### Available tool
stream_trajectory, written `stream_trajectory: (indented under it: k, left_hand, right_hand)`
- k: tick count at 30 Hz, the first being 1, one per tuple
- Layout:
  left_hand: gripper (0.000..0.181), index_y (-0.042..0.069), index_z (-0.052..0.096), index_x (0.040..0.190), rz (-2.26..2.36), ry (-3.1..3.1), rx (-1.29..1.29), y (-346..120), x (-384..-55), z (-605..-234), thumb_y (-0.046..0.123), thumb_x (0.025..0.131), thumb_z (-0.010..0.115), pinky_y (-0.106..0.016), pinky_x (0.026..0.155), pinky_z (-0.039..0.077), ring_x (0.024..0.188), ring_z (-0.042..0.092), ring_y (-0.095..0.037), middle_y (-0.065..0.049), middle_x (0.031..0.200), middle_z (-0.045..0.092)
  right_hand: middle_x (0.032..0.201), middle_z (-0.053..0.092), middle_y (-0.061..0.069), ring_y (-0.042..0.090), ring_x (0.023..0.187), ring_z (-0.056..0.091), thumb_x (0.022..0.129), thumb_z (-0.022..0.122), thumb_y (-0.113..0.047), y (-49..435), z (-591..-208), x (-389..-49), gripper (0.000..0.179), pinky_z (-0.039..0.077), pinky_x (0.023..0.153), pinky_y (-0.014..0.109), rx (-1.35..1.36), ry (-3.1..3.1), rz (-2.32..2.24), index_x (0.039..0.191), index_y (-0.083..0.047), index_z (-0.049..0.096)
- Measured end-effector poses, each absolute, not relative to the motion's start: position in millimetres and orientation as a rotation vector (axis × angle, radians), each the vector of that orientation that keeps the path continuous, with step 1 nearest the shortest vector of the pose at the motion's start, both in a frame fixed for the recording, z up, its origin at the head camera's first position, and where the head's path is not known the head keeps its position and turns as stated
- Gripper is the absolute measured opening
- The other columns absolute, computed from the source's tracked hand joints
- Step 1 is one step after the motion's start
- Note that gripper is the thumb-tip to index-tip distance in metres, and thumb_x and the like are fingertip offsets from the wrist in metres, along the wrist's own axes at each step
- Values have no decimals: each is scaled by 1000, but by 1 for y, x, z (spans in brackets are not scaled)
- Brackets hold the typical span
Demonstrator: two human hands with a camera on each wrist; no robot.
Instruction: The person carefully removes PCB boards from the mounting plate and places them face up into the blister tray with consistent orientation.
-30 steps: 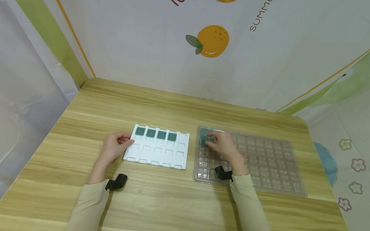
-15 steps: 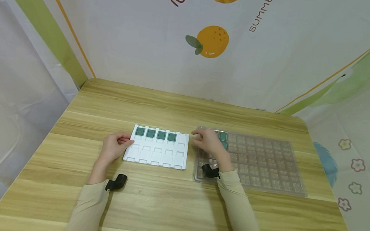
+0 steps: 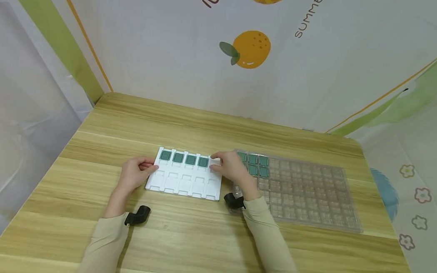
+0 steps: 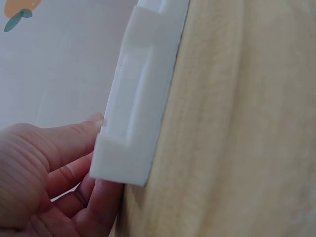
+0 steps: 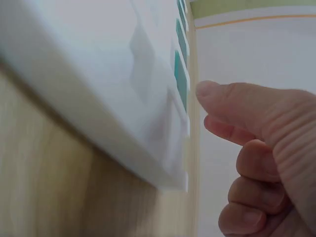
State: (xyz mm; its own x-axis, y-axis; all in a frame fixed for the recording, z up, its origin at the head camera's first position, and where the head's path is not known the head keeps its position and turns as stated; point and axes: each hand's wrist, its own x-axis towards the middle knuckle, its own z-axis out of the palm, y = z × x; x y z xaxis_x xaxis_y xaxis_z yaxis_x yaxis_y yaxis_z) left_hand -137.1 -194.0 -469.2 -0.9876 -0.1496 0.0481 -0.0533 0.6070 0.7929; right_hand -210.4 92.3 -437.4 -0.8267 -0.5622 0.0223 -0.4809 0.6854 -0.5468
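A white plastic tray [image 3: 186, 174] lies on the table, with several green square chips [image 3: 190, 159] along its far row. My left hand [image 3: 135, 173] holds the tray's left edge. In the left wrist view its thumb [image 4: 74, 140] is on the rim and its fingers curl at the corner. Over the tray's far right slot hovers my right hand [image 3: 231, 168], thumb and forefinger apart, beside the rightmost chip. The right wrist view shows nothing between its thumb [image 5: 232, 101] and forefinger; the other fingers are curled. The clear tray [image 3: 305, 192] at right holds several green chips [image 3: 252, 159] in its far left corner.
Both trays rest on a wood-grain table [image 3: 182, 238]. A black camera mount sits on each wrist: the left mount [image 3: 137, 215] and the right mount [image 3: 234, 201]. A white printed curtain [image 3: 164, 45] hangs behind the table and along both sides.
My right hand has moved left from the clear tray's left corner to the white tray's right end. More chips in the clear tray now show. The left hand and both trays have stayed put.
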Motion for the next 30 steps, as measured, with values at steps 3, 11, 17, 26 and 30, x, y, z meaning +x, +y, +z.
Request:
stream_trajectory:
  k: [3, 11, 17, 26, 30]
  left_hand:
    - [21, -9, 67, 97, -1335, -2718, 174, -194, -137, -469, 8, 84, 68, -18, 63, 45, 77, 62, -27, -21, 86, 67]
    - [22, -9, 67, 97, -1355, -2718, 175, -194, -136, -466, 9, 84, 69, -18, 63, 44, 77, 61, -27, -20, 86, 67]
    - [22, -10, 66, 97, -1371, -2716, 188, -193, -136, -464, 8, 84, 69, -18, 63, 44, 77, 61, -28, -21, 87, 66]
    - [23, -10, 66, 97, -1370, -2720, 182, -193, -135, -463, 9, 85, 69, -18, 62, 44, 78, 61, -29, -22, 86, 66]
    - [23, -10, 66, 97, -1369, -2719, 177, -193, -135, -463, 9, 85, 69, -18, 62, 44, 78, 61, -29, -22, 86, 66]
  right_hand:
    - [52, 32, -5, 9, 49, 27, 83, 72, -15, 85, -439, -211, 29, 24, 48, 20, -884, 2767, -783, 108, 0, 68]
    - [54, 38, -4, 9, 52, 34, 84, 71, -16, 70, -442, -210, 29, 28, 50, 19, -836, 2772, -687, 109, -3, 68]
    - [51, 37, -6, 7, 47, 30, 84, 70, -14, 67, -444, -210, 27, 24, 45, 18, -833, 2796, -702, 108, -2, 68]
    - [56, 47, -3, 7, 46, 30, 83, 70, -14, 63, -444, -209, 26, 25, 43, 18, -768, 2821, -674, 106, -2, 68]
    - [62, 55, 1, 7, 47, 32, 83, 70, -13, 62, -443, -208, 27, 27, 44, 18, -751, 2819, -674, 107, -1, 68]
